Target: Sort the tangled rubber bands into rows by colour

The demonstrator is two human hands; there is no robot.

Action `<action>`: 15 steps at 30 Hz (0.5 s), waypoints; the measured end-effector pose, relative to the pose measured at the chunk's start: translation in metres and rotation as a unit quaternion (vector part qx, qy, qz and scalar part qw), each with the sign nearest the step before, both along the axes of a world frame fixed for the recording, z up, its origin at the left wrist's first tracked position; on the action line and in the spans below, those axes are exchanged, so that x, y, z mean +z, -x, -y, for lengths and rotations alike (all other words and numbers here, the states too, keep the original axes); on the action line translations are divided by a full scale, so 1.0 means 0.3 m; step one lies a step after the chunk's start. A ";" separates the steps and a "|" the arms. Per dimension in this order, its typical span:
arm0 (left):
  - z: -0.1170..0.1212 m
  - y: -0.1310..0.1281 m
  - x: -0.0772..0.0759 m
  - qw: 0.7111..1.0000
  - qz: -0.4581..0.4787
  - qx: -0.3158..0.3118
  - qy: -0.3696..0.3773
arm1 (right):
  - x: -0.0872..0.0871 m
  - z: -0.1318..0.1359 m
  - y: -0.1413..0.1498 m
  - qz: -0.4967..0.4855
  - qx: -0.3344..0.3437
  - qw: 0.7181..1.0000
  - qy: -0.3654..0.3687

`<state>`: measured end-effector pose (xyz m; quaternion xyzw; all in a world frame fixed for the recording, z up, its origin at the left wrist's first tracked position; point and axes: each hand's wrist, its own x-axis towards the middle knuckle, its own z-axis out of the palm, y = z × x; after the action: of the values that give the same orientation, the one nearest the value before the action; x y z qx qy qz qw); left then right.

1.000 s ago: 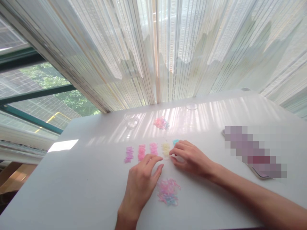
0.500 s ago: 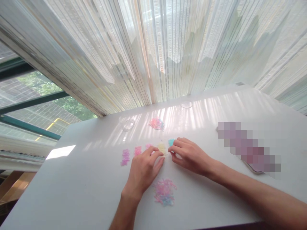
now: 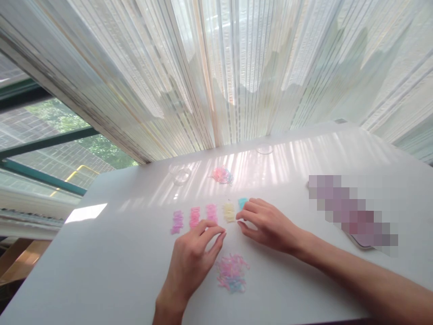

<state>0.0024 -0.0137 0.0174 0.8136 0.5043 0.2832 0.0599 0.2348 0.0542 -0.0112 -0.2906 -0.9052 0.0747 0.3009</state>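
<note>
My left hand point(image 3: 194, 253) is over the white table with thumb and index fingertips brought together. Whatever the pinch holds, if anything, is too small to make out. It is just in front of a light pink pile point(image 3: 211, 212) of thin band-like pieces. My right hand point(image 3: 267, 221) rests with thumb and fingers a little apart, beside a yellow pile point(image 3: 229, 212) and partly over a turquoise pile point(image 3: 242, 203). A purple pile point(image 3: 177, 222) and a deeper pink pile point(image 3: 195, 217) continue the row leftward. Nearer me lies a mixed pink and blue heap point(image 3: 232, 273).
Farther back on the table point(image 3: 118, 253) are another mixed heap point(image 3: 222, 175), a clear round container point(image 3: 181, 177) and a clear ring-shaped piece point(image 3: 264, 149). A blurred-out flat object point(image 3: 352, 212) lies to the right. Striped curtains point(image 3: 216, 81) hang behind the table.
My left hand has pulled back toward me and left, away from the yellow pile, uncovering it and the light pink pile. My right hand has stayed almost in place, its fingers slightly more apart.
</note>
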 end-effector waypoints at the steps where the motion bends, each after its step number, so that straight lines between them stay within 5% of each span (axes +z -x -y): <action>1: 0.027 0.015 0.000 1.000 0.022 0.003 0.017 | 0.001 0.008 0.004 -0.006 0.018 1.000 0.011; 7: 0.148 0.071 -0.039 0.993 0.037 0.030 0.110 | -0.001 0.073 0.037 -0.015 0.122 0.987 0.103; 15: 0.161 0.045 -0.065 0.995 0.028 0.017 0.098 | 0.004 0.103 0.052 0.038 0.159 0.968 0.189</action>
<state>-0.0112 -0.0619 -0.0019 0.7871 0.5412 0.2559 0.1485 0.2192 0.0233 -0.0101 -0.1976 -0.9200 0.2802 0.1901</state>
